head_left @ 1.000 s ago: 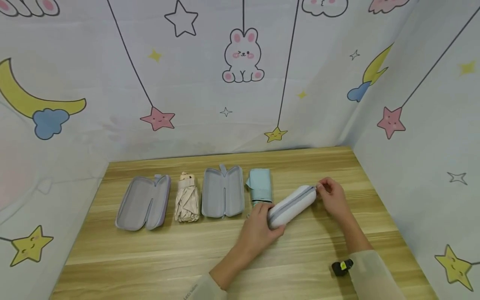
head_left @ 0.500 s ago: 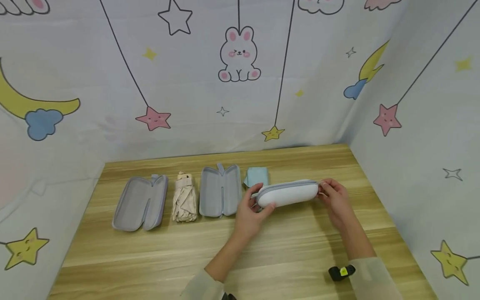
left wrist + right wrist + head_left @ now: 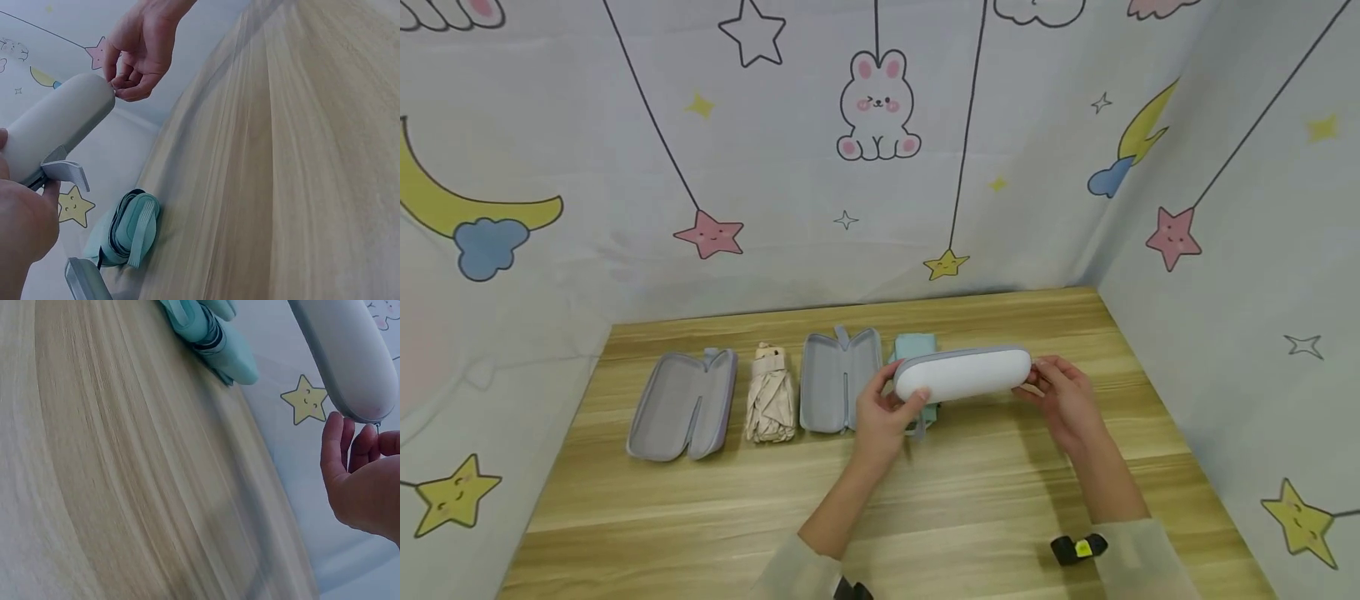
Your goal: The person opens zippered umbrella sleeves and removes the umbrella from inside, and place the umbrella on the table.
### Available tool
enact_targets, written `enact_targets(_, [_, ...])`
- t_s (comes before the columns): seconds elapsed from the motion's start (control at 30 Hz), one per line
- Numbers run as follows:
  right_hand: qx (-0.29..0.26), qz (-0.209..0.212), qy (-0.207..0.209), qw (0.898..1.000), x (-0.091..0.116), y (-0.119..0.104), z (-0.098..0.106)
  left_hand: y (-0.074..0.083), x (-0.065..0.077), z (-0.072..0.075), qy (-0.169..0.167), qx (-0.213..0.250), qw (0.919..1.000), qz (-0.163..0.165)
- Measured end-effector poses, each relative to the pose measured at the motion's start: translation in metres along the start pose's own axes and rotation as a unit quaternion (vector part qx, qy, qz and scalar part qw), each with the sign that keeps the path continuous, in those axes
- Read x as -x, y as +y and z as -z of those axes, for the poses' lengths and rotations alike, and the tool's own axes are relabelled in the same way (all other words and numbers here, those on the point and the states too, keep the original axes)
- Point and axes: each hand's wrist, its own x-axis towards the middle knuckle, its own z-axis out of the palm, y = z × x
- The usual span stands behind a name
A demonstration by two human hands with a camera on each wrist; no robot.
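A white zippered case [image 3: 966, 372] with grey zipper tape is held up off the table, its two halves together. My left hand [image 3: 880, 417] grips its left end, thumb on the near face. A grey fabric tab [image 3: 69, 172] sticks out beside the left fingers. At the other end my right hand [image 3: 1070, 404] pinches the small zipper pull [image 3: 377, 427] between thumb and finger. Partly covered by the case in the head view is a folded teal umbrella [image 3: 128, 231] on the table, its strap wrapped round it.
Two unzipped cases with grey linings lie on the wooden table [image 3: 737, 533], one far left [image 3: 658, 408] and one near the middle [image 3: 823, 387]. A folded beige umbrella [image 3: 771, 400] lies between them. Patterned white cloth [image 3: 790, 167] hangs behind and at both sides.
The case has been lifted from the table, swung from a slant to nearly level, and moved left over the teal umbrella. Its zipper side has turned away. Both hands keep to its ends.
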Motion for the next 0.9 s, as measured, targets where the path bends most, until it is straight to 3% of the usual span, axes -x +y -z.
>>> enact_targets(0.47, [-0.052,-0.017,-0.021,0.998,0.003,0.003,-0.014,-0.004,-0.004,0.001,0.047,0.092,0.9942,0.029])
enact_targets(0.9, [-0.07,-0.056,-0.042,0.995,0.007,0.004,-0.017,-0.002,-0.004,-0.001,0.057,0.115,0.9907,0.046])
